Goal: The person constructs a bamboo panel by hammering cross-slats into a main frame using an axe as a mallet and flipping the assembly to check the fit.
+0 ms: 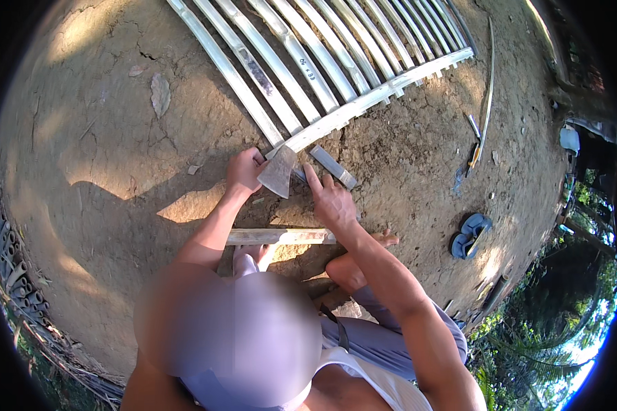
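Observation:
A long slatted frame point(349, 109) of pale split strips lies on the ground ahead, fixed to a cross rail. At the rail's near left end, my left hand point(243, 171) is closed with its fingers curled; what it grips is hidden behind the axe head. The broad grey axe head point(279, 172) covers that end of the rail. My right hand point(333, 203) is closed just right of it, index finger stretched toward the axe, seemingly on its handle, which is mostly hidden. Beyond my fingers lies a flat grey metal bar point(333, 166).
A pale wooden strip point(281, 237) lies crosswise by my feet. To the right are blue sandals point(471, 236), a small tool with an orange part point(473, 156) and a long thin stick point(487, 89). Cut bamboo pieces point(19, 281) are piled along the left edge.

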Demonstrator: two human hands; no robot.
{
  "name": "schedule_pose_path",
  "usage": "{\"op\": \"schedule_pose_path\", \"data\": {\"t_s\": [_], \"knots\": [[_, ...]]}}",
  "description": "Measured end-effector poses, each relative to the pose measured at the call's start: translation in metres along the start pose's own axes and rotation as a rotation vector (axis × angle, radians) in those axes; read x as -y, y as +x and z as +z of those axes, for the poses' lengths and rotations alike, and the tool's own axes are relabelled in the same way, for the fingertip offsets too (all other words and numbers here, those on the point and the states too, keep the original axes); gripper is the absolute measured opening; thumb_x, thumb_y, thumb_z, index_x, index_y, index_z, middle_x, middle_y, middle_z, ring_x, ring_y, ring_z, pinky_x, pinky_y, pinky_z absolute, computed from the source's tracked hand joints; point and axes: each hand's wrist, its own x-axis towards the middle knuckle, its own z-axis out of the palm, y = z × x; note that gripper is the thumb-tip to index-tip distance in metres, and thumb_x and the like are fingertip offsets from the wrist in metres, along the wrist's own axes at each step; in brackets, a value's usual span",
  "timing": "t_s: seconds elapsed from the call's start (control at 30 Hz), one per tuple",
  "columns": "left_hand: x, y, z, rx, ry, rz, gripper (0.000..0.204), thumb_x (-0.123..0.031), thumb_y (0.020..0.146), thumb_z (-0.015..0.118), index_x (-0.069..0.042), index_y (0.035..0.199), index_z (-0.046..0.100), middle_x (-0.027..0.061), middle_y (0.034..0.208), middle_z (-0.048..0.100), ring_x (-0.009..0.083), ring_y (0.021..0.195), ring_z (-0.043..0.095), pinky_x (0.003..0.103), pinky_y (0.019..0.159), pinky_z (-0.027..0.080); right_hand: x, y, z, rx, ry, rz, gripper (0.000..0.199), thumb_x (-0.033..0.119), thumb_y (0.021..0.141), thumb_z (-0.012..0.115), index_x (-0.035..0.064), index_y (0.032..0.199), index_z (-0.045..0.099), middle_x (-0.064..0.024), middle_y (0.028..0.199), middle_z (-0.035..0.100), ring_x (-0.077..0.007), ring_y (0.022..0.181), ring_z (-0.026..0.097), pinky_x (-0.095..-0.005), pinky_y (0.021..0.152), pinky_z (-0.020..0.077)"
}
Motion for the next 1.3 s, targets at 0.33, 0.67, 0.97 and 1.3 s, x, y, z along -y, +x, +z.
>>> {"op": "schedule_pose_path", "data": {"t_s": [0.33,0.67,0.97,1.3], "knots": [[0.003,-0.009,-0.004,-0.006,0.074,0.007,0.020,-0.021,0.082,0.080,-0.005,0.079,0.069,0.0088,0.069,0.071,0.0211,0.063,0.068,0.039,0.057,0.049,0.005,0.000,-0.010,0.131,0.020,0.079,0.082,0.004,0.089,0.060,0.0227,0.163,0.030,-0.0117,0.094,0.059,-0.0311,0.083,0.070,-0.0438,0.060,0.0622],[0.017,-0.001,0.002,-0.016,-0.070,-0.063,0.031,-0.027,0.081,0.082,-0.004,0.071,0.064,0.0062,0.062,0.065,0.0149,0.057,0.059,0.036,0.054,0.043,0.022,-0.001,-0.015,0.003,0.153,0.029,0.074,0.005,0.089,0.064,0.0124,0.157,0.036,-0.0192,0.095,0.064,-0.0371,0.075,0.072,-0.0491,0.061,0.0607],[0.003,0.000,-0.005,0.028,-0.009,-0.093,0.037,-0.033,0.084,0.089,-0.003,0.077,0.068,0.0087,0.065,0.067,0.0189,0.057,0.060,0.038,0.056,0.046,0.016,-0.005,-0.008,-0.104,0.384,0.136,0.065,0.008,0.090,0.064,0.0073,0.151,0.040,-0.0276,0.100,0.069,-0.0452,0.074,0.071,-0.0550,0.068,0.0591],[-0.020,-0.005,-0.013,0.051,0.083,-0.119,0.035,-0.035,0.085,0.088,-0.005,0.087,0.069,0.0055,0.071,0.069,0.0174,0.063,0.064,0.036,0.060,0.050,0.013,-0.001,-0.036,-0.254,0.907,0.237,0.040,0.020,0.099,0.069,0.0051,0.132,0.052,-0.0125,0.072,0.064,-0.0246,0.058,0.066,-0.0398,0.055,0.0542]]}}
